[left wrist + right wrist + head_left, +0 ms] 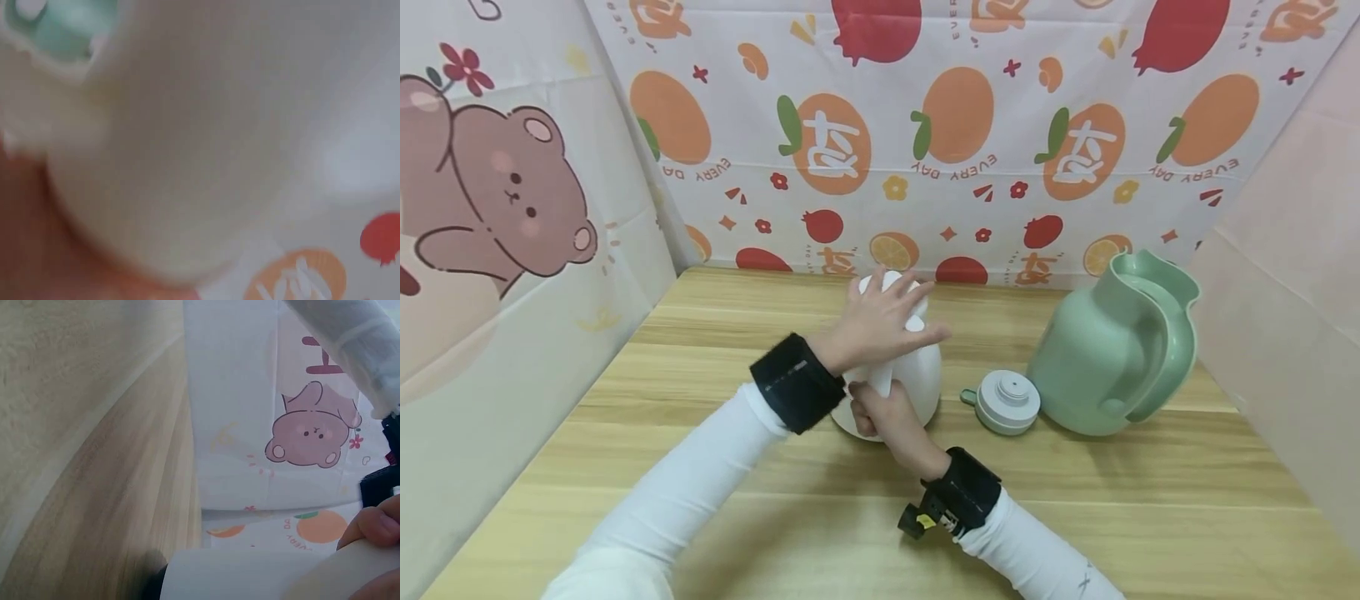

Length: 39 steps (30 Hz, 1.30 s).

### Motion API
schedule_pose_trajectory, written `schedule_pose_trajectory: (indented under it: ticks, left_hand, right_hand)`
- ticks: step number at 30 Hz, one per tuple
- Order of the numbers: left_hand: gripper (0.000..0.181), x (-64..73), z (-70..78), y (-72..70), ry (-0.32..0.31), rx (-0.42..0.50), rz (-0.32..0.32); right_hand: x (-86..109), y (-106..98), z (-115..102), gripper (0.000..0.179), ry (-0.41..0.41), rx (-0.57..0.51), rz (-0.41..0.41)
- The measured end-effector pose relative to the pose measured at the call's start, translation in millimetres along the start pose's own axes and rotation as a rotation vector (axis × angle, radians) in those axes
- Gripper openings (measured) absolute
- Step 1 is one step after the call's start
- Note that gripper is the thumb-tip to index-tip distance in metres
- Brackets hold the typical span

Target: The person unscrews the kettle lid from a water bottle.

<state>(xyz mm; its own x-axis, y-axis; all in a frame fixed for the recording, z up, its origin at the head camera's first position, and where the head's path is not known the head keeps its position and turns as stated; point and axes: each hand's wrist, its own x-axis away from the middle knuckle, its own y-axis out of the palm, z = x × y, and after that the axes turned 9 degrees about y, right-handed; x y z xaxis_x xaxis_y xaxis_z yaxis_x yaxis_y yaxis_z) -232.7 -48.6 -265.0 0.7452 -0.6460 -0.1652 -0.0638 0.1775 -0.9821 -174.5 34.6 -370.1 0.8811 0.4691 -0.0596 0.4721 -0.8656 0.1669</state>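
Fingers on your left hand [880, 323] are straight and spread over the top of the white jug [922, 379], while those of your right hand [893, 417] are curled round its handle [880, 379]. You have that jug standing at the centre of the head frame, both your hands covering much of it. In your left wrist frame, a blurred pale surface fills most of the picture; in your right wrist frame, your fingers show at the lower right, against a smooth white surface.

Right of centre in your head frame, the round lid [1007, 402] lies with its green tab [968, 397] pointing left, just beside the green jug [1086, 358]; you cannot tell whether these 2 touch. That jug stands at the right with its top uncovered. Your 2 black wristbands [796, 382] sit over white sleeves [696, 475]. Beneath everything is the wooden tabletop [760, 525]; a fruit-printed cloth [895, 92] fills the upper middle, and a pink bear [523, 187] decorates the left side.
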Motion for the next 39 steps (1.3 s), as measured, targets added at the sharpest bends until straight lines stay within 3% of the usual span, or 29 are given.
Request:
schedule_pose_trajectory:
  ticks: [3,7,10,15,19,23,28,33,36,39]
  left_hand:
    - [0.070,1.7,-18.4,-10.1,0.161,0.078,-0.067]
    - [0.058,-1.0,-41.8,-10.4,0.320,0.211,-0.015]
    - [0.058,-2.7,-49.0,-4.7,0.361,0.262,0.035]
    - [0.057,-3.2,-48.5,1.9,0.379,0.244,0.101]
    - [0.057,-1.9,-43.7,4.1,0.351,0.203,0.140]
    - [0.060,-0.1,-35.9,7.4,0.287,0.102,0.204]
    - [0.064,2.0,-21.6,11.8,0.124,0.019,0.256]
    - [0.065,2.0,-9.1,15.6,-0.015,0.012,0.307]
    - [0.065,1.7,-6.2,16.1,-0.032,0.020,0.322]
    - [0.070,2.8,-8.2,12.7,0.010,0.029,0.272]
  right_hand:
    - [0.1,-0.4,-0.6,0.031,0.037,-0.017,-0.009]
    - [0.9,-1.7,-0.9,0.027,0.044,-0.024,-0.015]
    - [1.5,-1.9,-0.2,0.027,0.043,-0.017,-0.021]
    - [3.4,-0.5,0.7,0.027,0.048,-0.003,0.006]
    - [4.4,1.1,0.2,0.028,0.039,-0.005,0.035]
    - [4.3,2.1,0.0,0.034,0.017,-0.015,0.042]
    - [3.3,3.3,-1.1,0.035,0.021,-0.008,0.038]
    - [2.0,4.3,-1.8,0.030,0.040,-0.019,0.028]
    - [1.9,3.4,-2.0,0.028,0.050,-0.019,0.019]
    - [2.3,1.7,-3.5,0.030,0.061,-0.012,0.010]
